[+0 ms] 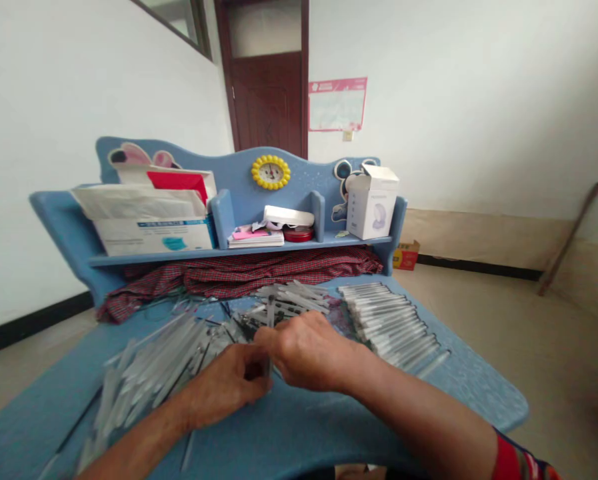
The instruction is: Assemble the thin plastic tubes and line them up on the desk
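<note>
In the head view my left hand [231, 379] and my right hand [309, 350] meet over the near middle of the desk. Between them stands a clear pen [271, 312], roughly upright, its upper end showing above my fingers. Both hands are closed round its lower and middle part, which my fingers partly hide. Left of my hands lies a loose heap of clear pen barrels [149, 367] with a few thin dark rods among them. Behind my hands is another heap of clear and black pen parts [293, 298]. To the right, finished-looking pens [389, 323] lie side by side in a row.
The blue desk [473, 390] has a raised shelf at the back. On it stand a mask box [149, 233], a red round tin [299, 234] and a white box [372, 203]. A checked cloth [249, 270] lies bunched beneath the shelf.
</note>
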`<action>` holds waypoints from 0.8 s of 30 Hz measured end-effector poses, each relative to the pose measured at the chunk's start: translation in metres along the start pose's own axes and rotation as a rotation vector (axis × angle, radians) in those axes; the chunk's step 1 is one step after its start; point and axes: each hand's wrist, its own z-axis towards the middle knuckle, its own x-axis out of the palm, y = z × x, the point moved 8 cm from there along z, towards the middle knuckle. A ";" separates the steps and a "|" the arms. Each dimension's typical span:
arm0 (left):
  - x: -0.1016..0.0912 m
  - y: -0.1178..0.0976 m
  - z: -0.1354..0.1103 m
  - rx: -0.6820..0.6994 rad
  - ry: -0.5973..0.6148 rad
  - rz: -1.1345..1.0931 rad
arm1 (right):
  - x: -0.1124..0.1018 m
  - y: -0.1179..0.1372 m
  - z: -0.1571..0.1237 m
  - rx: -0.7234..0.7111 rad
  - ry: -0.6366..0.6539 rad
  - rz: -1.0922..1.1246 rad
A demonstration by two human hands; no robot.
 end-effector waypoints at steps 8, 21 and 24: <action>0.015 0.003 -0.004 -0.052 0.209 -0.075 | 0.012 0.019 -0.003 -0.082 0.068 -0.127; 0.004 -0.008 -0.005 0.046 0.169 0.038 | 0.000 -0.129 -0.126 0.576 0.427 -0.219; 0.005 -0.008 -0.004 0.049 0.149 0.088 | 0.002 -0.147 -0.154 0.658 0.447 -0.134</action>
